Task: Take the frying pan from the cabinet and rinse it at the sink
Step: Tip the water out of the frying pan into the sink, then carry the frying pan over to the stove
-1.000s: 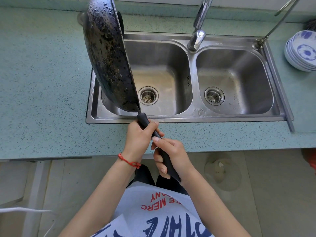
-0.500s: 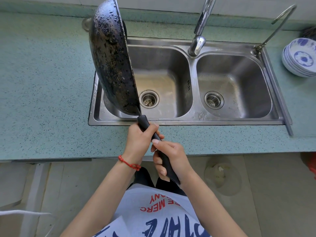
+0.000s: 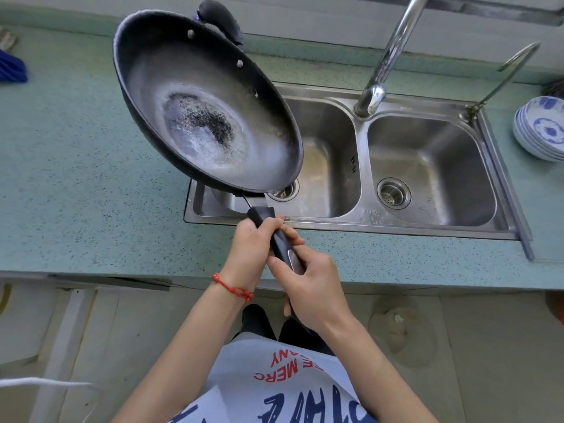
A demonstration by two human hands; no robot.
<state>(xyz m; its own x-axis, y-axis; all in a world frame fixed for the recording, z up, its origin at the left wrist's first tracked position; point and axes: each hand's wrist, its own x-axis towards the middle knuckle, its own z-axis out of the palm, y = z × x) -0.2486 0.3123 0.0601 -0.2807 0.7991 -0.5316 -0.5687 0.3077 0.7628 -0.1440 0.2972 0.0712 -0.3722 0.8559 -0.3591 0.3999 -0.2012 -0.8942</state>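
Note:
A large black frying pan (image 3: 207,108) is held above the left edge of the steel double sink (image 3: 351,222), its inside facing up toward me, with a worn grey patch in the middle. Both hands grip its long black handle: my left hand (image 3: 251,250), with a red cord at the wrist, is nearer the pan, and my right hand (image 3: 311,288) is at the handle's end. The pan hides part of the left basin and its drain. A small helper handle sticks out at the pan's far side.
The tall chrome tap (image 3: 384,62) stands behind the divider between the basins, with no water visible. A thin second spout (image 3: 503,77) rises at the back right. Blue-and-white bowls (image 3: 541,128) are stacked on the speckled green counter (image 3: 76,184) at right. A blue cloth (image 3: 12,68) lies far left.
The pan has rolled from standing on edge, underside toward me, to lying nearly flat with its inside facing up. Both hands stay on the handle.

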